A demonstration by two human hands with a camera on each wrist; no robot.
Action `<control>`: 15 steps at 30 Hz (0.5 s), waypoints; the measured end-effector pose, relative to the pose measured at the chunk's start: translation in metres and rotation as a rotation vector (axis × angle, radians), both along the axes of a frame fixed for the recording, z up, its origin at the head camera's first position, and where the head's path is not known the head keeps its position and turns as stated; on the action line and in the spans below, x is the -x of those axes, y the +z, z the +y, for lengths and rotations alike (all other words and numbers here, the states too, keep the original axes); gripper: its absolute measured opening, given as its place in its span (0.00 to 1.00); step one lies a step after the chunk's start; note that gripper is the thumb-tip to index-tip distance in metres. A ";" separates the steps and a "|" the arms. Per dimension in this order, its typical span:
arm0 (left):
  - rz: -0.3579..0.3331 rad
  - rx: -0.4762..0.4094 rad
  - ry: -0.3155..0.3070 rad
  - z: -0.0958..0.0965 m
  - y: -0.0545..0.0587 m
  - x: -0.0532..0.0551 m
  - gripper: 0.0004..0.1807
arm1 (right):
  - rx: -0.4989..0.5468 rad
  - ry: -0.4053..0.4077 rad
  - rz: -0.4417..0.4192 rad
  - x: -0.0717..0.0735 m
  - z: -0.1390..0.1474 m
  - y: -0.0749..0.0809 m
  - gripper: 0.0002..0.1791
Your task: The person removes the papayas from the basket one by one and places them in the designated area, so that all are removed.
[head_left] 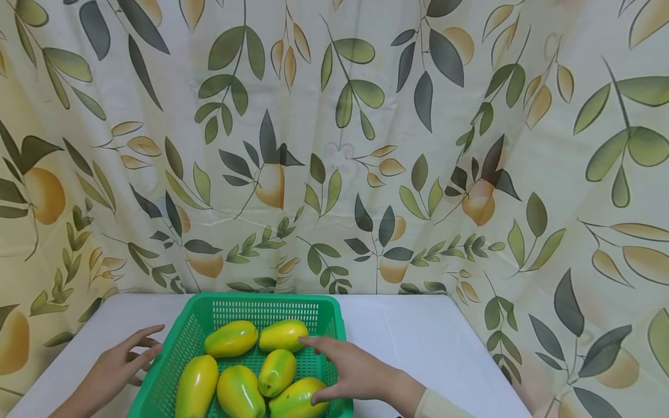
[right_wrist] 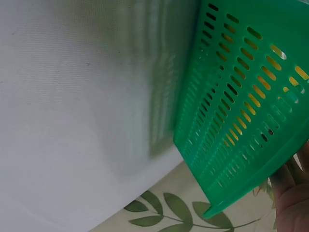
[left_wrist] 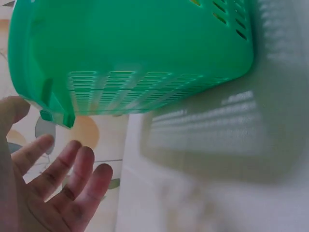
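A green plastic basket [head_left: 272, 297] with slotted walls stands at the front of a white table, with several glossy yellow-green papayas [head_left: 232, 339] lying inside. Just outside the basket's left side is my left hand [head_left: 115, 367], its fingers loosely bent and holding nothing. In the left wrist view, a gap shows between most of those fingers and the basket wall [left_wrist: 120, 43]. My right hand [head_left: 360, 369] reaches over the right rim, thumb and fingers spread above the rightmost papayas. Whether its fingertips touch a papaya, I cannot tell. The right wrist view shows it partly behind the basket's rim.
The white tabletop [head_left: 413, 342] extends to the right of the basket and, more narrowly, to its left. A curtain [head_left: 334, 174] printed with leaves and fruit hangs behind the table and along both sides.
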State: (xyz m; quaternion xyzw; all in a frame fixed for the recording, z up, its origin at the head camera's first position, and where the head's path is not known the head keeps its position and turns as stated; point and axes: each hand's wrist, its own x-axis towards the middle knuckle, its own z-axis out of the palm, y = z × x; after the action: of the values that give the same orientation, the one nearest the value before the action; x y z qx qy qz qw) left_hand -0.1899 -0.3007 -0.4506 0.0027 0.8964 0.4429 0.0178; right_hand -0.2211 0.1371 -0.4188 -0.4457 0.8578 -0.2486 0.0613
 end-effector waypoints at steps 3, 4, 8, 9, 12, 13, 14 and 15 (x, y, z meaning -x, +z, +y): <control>-0.058 -0.044 0.010 -0.001 -0.002 0.001 0.34 | -0.009 0.005 -0.010 0.000 -0.002 0.000 0.47; -0.072 -0.061 0.010 -0.002 -0.003 0.001 0.35 | -0.015 0.007 -0.011 0.001 -0.002 -0.001 0.46; -0.129 -0.115 -0.002 -0.004 -0.006 0.002 0.36 | -0.038 0.010 -0.030 0.000 -0.005 -0.001 0.45; -0.142 -0.129 -0.009 -0.004 -0.006 0.002 0.36 | -0.045 0.010 -0.032 0.000 -0.006 -0.002 0.44; -0.168 -0.168 -0.033 -0.005 -0.007 0.002 0.36 | -0.053 0.009 -0.039 0.000 -0.007 -0.002 0.42; -0.174 -0.181 -0.042 -0.005 -0.007 0.003 0.36 | -0.057 0.007 -0.041 0.000 -0.007 -0.002 0.42; -0.179 -0.196 -0.053 -0.005 -0.007 0.003 0.36 | -0.059 0.007 -0.043 0.000 -0.007 -0.001 0.42; -0.184 -0.209 -0.060 -0.005 -0.007 0.003 0.37 | -0.064 0.008 -0.043 0.000 -0.008 -0.002 0.41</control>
State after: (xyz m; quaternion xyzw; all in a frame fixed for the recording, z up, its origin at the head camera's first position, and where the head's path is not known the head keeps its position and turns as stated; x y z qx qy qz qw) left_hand -0.1926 -0.3057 -0.4579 -0.0092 0.8394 0.5316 0.1131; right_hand -0.2213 0.1295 -0.4204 -0.4414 0.8621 -0.2302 0.0947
